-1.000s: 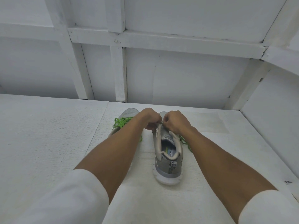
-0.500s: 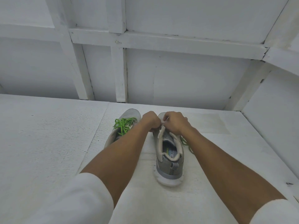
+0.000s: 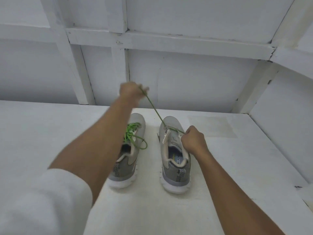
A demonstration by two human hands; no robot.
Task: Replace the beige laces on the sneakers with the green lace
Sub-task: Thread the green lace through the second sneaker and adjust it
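Observation:
Two grey sneakers stand side by side on the white surface, toes pointing away from me. The left sneaker (image 3: 133, 155) carries a bright green lace (image 3: 131, 133) threaded and looped over its tongue. A second green lace (image 3: 153, 107) runs taut from the front eyelets of the right sneaker (image 3: 175, 160) up to my left hand (image 3: 130, 91), which grips its end high above the shoes. My right hand (image 3: 193, 139) sits at the right side of that sneaker's throat, fingers curled round the lace's other end.
The white table (image 3: 50, 141) meets a white panelled wall (image 3: 186, 78) at the back and another wall on the right. My left forearm crosses over part of the left sneaker.
Both hands were together at the right sneaker's tongue. Now my left hand has risen up and away, drawing the green lace taut, and my right hand has shifted to the shoe's right side.

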